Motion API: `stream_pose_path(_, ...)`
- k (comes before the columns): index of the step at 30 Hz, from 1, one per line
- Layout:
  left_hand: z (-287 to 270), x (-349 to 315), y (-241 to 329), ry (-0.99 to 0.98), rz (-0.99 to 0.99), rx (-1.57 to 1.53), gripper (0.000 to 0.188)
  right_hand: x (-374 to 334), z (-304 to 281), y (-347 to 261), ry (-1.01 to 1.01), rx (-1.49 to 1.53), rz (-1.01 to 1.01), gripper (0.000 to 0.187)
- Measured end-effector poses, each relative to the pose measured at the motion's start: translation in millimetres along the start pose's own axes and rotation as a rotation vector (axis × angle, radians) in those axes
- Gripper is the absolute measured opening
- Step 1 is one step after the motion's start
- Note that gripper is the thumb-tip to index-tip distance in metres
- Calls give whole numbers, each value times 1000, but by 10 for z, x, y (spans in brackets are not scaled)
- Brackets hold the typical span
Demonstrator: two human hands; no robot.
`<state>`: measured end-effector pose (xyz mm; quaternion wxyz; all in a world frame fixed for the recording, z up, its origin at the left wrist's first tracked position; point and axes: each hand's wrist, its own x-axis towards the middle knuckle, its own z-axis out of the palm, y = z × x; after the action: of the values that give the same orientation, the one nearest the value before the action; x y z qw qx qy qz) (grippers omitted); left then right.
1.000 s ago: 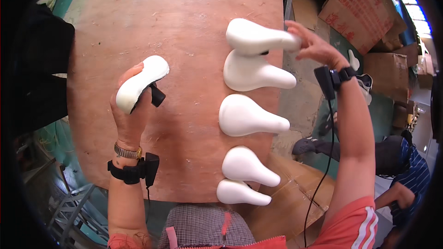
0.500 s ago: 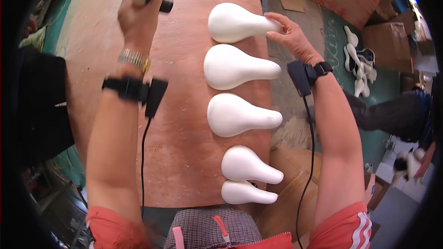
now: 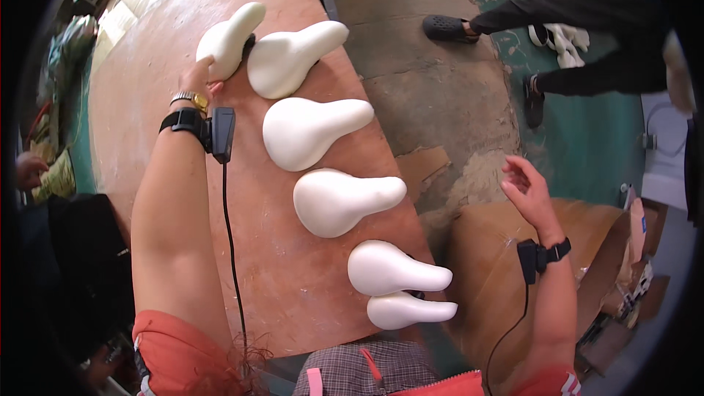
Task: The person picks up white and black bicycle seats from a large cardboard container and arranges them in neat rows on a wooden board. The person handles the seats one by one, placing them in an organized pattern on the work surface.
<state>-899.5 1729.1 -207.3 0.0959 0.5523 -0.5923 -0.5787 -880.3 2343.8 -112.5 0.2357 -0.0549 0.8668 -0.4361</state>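
My left hand (image 3: 196,79) grips the wide rear end of a white bicycle saddle (image 3: 229,35) at the far left of the row, its nose pointing away to the upper right. Dark parts show beneath that saddle. Close beside it lies a second white saddle (image 3: 284,64). Nearer to me come a third saddle (image 3: 308,132) and a fourth saddle (image 3: 341,199), noses to the right. At the near edge, a fifth saddle (image 3: 392,268) lies right beside a smaller-looking one (image 3: 407,312). My right hand (image 3: 526,189) hangs in the air right of the table, fingers loosely bent and apart, holding nothing.
The saddles lie on a reddish wooden table (image 3: 220,198). A large cardboard box (image 3: 491,264) stands by its right edge, under my right forearm. Another person's legs (image 3: 579,84) are at the upper right, near a pile of saddles (image 3: 568,40) on the green floor.
My left hand has lowered a saddle onto or near the table beside the farthest one. My right hand has let go of that farthest saddle and drawn back right. The view has turned.
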Motion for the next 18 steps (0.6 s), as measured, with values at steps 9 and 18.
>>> stream_pose_path(9,367,273,-139,-188,70,-316,42,-731,-39,662,62,54,271,42)
stream_pose_path(18,519,265,12,-381,61,6,50,-1042,84,751,14,-124,181,38)
